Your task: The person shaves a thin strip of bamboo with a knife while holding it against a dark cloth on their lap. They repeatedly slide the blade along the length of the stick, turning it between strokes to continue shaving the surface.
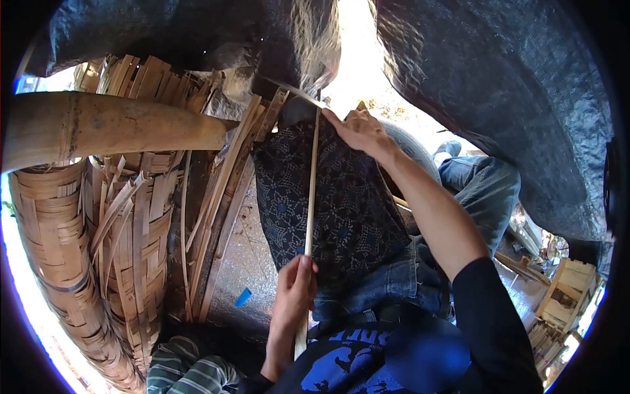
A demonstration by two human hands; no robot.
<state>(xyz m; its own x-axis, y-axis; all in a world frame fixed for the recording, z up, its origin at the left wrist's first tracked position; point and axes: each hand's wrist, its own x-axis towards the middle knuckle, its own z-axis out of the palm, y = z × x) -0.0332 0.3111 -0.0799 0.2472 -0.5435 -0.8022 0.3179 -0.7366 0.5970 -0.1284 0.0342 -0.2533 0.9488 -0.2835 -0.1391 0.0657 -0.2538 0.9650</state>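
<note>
My left hand [295, 286] is closed around the lower part of a long, thin bamboo strip [313, 190], whose bottom end passes below the fist. The strip runs up across a dark patterned cloth [357, 203] draped over my lap. At the strip's upper end, my right hand [359, 130] is closed with the thumb side against it. A narrow pale blade [292, 89], seemingly a knife's, reaches out leftward from the right hand and crosses the strip's tip. The handle is hidden inside that hand.
A thick bamboo pole [131, 123] juts in from the left above woven bamboo rolls [59, 236]. Split slats [226, 177] lean beside the cloth. Dark tarpaulin [485, 79] hangs overhead. A blue scrap [243, 297] lies on the floor; a wooden crate [567, 292] stands right.
</note>
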